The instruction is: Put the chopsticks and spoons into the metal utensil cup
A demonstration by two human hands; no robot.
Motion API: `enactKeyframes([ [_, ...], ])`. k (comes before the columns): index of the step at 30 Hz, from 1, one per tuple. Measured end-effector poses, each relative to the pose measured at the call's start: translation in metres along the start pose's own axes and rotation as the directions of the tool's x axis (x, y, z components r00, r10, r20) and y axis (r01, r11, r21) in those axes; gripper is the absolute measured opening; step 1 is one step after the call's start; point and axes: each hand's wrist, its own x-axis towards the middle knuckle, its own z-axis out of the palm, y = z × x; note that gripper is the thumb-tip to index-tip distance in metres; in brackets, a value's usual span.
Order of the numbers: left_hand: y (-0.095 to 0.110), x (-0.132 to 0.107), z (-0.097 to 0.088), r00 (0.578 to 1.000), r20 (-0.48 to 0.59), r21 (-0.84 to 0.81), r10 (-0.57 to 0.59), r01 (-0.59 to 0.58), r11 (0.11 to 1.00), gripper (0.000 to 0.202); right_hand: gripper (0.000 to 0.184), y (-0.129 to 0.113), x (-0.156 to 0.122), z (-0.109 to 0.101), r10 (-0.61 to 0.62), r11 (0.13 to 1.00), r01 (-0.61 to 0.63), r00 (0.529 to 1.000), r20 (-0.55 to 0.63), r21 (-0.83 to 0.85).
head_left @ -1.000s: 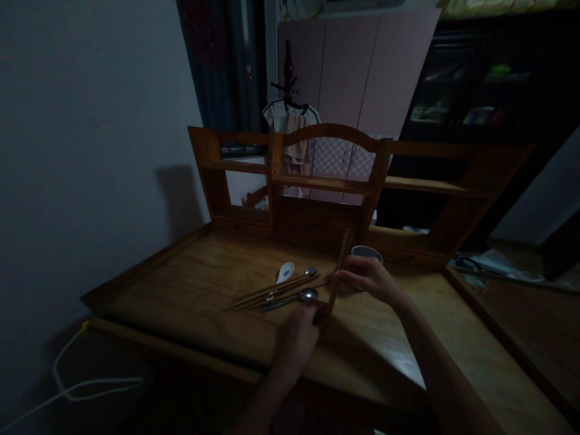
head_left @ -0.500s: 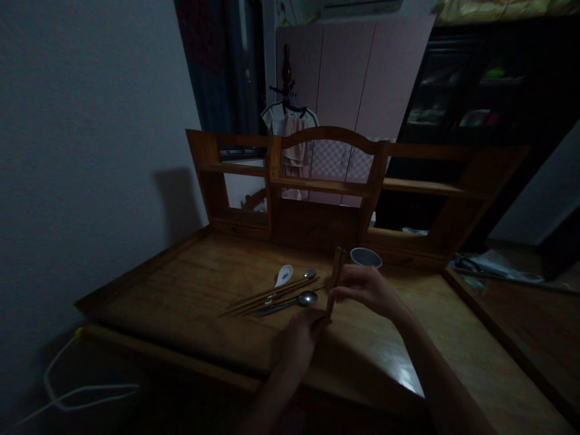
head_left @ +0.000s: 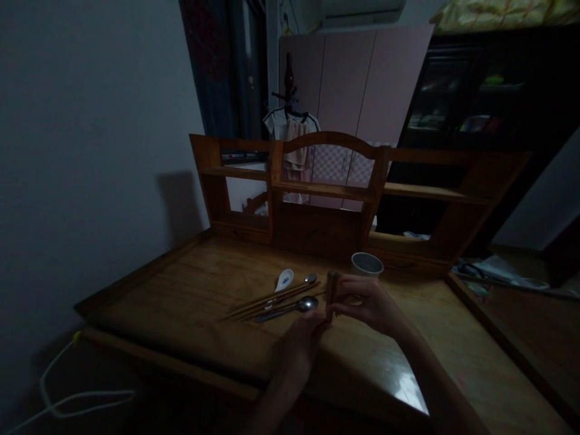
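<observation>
A small bundle of wooden chopsticks (head_left: 333, 289) is held between my two hands, its ends toward the camera-top. My right hand (head_left: 367, 302) pinches it from the right side. Below, the closed fingers of my left hand (head_left: 301, 338) grip its lower end. To the left, loose chopsticks (head_left: 267, 299) lie on the table beside a white ceramic spoon (head_left: 284, 279) with a blue mark. Among them are a metal spoon (head_left: 308, 304), close to my left hand, and a smaller metal spoon (head_left: 310, 278). A grey metal cup (head_left: 367, 264) stands just behind my right hand.
The wooden desk (head_left: 190, 290) carries a low shelf unit (head_left: 324, 192) along its back. A wall (head_left: 99, 151) borders it on the left. A white cable (head_left: 86, 396) hangs off the front left. Behind stand pink wardrobe doors (head_left: 347, 84) and a dark cabinet (head_left: 462, 109).
The chopstick bundle has tipped, so its ends now point more toward the camera and it looks shorter. My right hand is slightly lower, and the view has tilted up a little.
</observation>
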Motion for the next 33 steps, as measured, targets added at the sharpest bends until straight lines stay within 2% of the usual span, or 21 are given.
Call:
enactKeyframes([
  [4,0.003,-0.001,0.006,0.999,-0.02,-0.09,-0.04,0.038,0.995,0.024,0.019,0.001,0.0,-0.002,0.017,1.0,-0.017,1.0,0.009,-0.012],
  [11,0.0,0.0,-0.001,1.0,0.005,0.0,-0.024,0.024,1.0,0.013,0.019,0.003,-0.002,-0.003,0.025,1.0,-0.025,1.0,0.007,0.013],
  [14,0.003,-0.001,-0.009,1.0,0.004,0.135,0.02,-0.021,0.991,0.014,0.016,0.001,-0.002,-0.003,-0.001,1.0,0.001,1.0,0.007,0.025],
  [18,0.016,-0.004,-0.019,0.994,0.04,0.319,0.105,-0.112,0.941,0.025,0.014,-0.003,-0.002,-0.002,-0.057,0.998,0.057,0.998,0.006,0.034],
  [22,0.025,-0.006,-0.022,0.987,0.055,0.308,0.149,-0.159,0.938,0.031,0.015,-0.007,-0.002,-0.002,-0.062,0.998,0.061,0.998,0.014,0.03],
  [27,0.027,-0.005,-0.022,0.982,0.064,0.255,0.18,-0.19,0.948,0.032,0.014,-0.009,-0.002,-0.001,-0.062,0.997,0.062,0.998,0.014,0.037],
  [33,0.027,-0.005,-0.022,0.988,0.11,0.284,0.107,-0.134,0.949,0.032,0.011,-0.007,-0.002,-0.002,-0.028,0.997,0.027,1.0,0.002,0.071],
])
